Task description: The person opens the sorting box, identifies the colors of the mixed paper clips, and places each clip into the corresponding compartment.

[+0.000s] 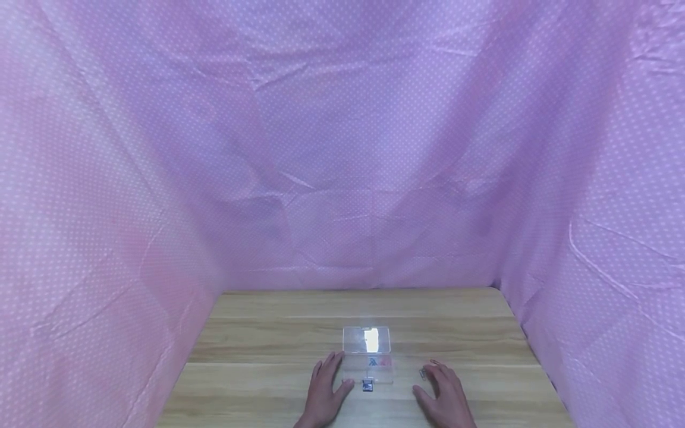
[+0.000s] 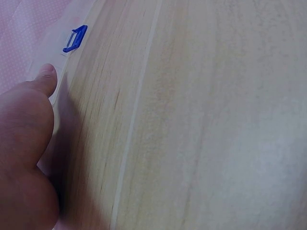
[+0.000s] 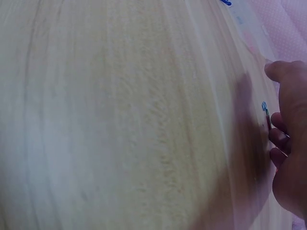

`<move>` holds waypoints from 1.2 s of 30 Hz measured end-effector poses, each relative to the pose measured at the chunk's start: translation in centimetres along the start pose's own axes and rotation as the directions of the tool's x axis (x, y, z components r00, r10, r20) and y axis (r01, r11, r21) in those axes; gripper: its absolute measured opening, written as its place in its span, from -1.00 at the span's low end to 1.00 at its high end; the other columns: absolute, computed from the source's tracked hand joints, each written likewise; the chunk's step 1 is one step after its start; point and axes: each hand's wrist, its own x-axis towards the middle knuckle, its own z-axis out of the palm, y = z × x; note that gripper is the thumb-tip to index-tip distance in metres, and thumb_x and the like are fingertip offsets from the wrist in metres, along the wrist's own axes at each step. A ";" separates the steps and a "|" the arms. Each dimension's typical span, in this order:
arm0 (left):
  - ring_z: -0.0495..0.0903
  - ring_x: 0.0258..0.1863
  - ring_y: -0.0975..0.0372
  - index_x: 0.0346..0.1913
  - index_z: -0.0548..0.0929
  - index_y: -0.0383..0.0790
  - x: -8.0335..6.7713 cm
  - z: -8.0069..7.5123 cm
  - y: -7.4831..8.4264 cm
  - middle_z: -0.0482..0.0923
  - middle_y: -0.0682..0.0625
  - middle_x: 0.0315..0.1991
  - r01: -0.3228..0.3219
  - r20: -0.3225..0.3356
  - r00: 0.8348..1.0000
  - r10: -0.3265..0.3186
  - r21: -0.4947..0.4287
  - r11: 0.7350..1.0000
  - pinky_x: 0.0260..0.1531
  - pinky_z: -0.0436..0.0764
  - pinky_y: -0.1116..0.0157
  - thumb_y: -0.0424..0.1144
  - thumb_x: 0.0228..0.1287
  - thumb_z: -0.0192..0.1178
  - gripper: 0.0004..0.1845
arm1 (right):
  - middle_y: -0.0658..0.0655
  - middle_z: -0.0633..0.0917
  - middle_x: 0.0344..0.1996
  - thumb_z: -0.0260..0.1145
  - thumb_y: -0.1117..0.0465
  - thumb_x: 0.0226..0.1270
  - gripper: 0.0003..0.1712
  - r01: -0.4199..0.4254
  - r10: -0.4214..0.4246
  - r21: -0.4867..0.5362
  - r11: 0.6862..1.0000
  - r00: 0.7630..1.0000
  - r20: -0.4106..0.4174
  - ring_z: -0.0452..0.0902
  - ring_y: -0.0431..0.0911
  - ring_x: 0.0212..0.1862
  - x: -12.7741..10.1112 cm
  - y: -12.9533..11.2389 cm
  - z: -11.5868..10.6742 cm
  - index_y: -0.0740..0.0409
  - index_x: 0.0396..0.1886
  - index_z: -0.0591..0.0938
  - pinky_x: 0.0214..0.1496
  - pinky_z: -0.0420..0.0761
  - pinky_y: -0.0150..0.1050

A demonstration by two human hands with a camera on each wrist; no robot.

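Clear plastic box: on the wooden desk, near its front edge, between the two hands; lid open and lying flat toward the far side, catching a bright glare. Small blue and red clips visible inside.

Blue clip: on the desk, touching or just beside the box's near edge; seen also from the left wrist view, just beyond the thumb.

Left hand: flat on the desk, fingers straight and spread, fingertips touching or just beside the box's left edge, thumb stretched toward the blue clip. Grip apart, holding nothing.

Right hand: resting on the desk to the right of the box, apart from it, fingers loosely curved. Fingertips at a small dark clip, seen from the right wrist view against the fingers; cannot tell whether pinched or merely touched.

Pink dotted cloth: hung behind and to both sides of the desk.
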 end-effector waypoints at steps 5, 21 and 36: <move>0.35 0.72 -0.29 0.68 0.48 -0.01 0.0 0.2 -0.1 0.49 -0.22 0.68 -0.015 -0.020 1.000 0.016 0.022 1.000 0.76 0.13 -0.46 0.13 0.53 0.44 -0.22 | 0.03 0.82 0.01 0.74 0.10 0.27 -0.59 0.020 -0.024 -0.052 0.998 0.998 -0.063 0.72 0.12 0.21 0.3 0.0 0.5 0.06 0.06 0.83 0.41 0.69 0.30; 0.35 0.72 -0.30 0.67 0.49 0.00 0.0 0.4 -0.6 0.50 -0.22 0.67 -0.019 -0.032 0.999 0.020 0.015 1.000 0.75 0.16 -0.47 0.12 0.52 0.45 -0.23 | 0.10 0.85 -0.09 0.63 0.29 0.39 -0.87 0.014 -0.022 -0.091 0.996 0.996 -0.090 0.76 0.19 0.14 1.1 -0.4 0.8 0.05 -0.12 0.88 0.34 0.74 0.35; 0.30 0.75 -0.29 0.69 0.48 0.01 0.3 0.5 -0.9 0.47 -0.21 0.69 0.005 -0.006 1.000 -0.005 0.006 1.000 0.80 0.07 -0.45 0.13 0.52 0.45 -0.21 | 0.02 0.84 -0.19 0.61 0.35 0.39 -0.87 0.022 -0.033 -0.114 0.993 0.995 -0.093 0.75 0.07 0.00 1.6 -0.7 0.7 0.03 -0.23 0.86 0.20 0.81 0.18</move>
